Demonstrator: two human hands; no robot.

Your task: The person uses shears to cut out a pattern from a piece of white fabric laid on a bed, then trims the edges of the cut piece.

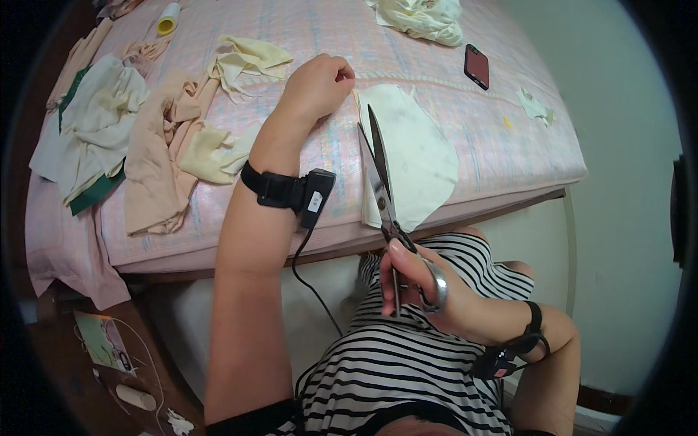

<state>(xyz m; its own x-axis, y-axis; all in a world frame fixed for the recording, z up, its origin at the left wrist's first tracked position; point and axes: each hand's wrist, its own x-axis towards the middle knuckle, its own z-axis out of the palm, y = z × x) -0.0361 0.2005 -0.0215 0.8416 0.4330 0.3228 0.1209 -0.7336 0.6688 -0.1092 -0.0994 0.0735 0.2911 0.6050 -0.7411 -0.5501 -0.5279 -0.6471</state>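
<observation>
My right hand grips a pair of metal scissors by the handles, with the blades slightly apart over the left side of a white fabric piece. That piece lies flat near the bed's front edge; its left side is straight and its right side curved, and layers show along the left. My left hand rests with curled fingers by the fabric's upper left corner. Whether its fingertips hold the fabric's edge is hidden. Cream cloth scraps lie left of this hand.
Peach fabric and white cloth lie crumpled on the bed's left side. A yellow-rimmed roll is at the back left. A red phone, small scraps and a bunched cream cloth lie beyond the fabric piece.
</observation>
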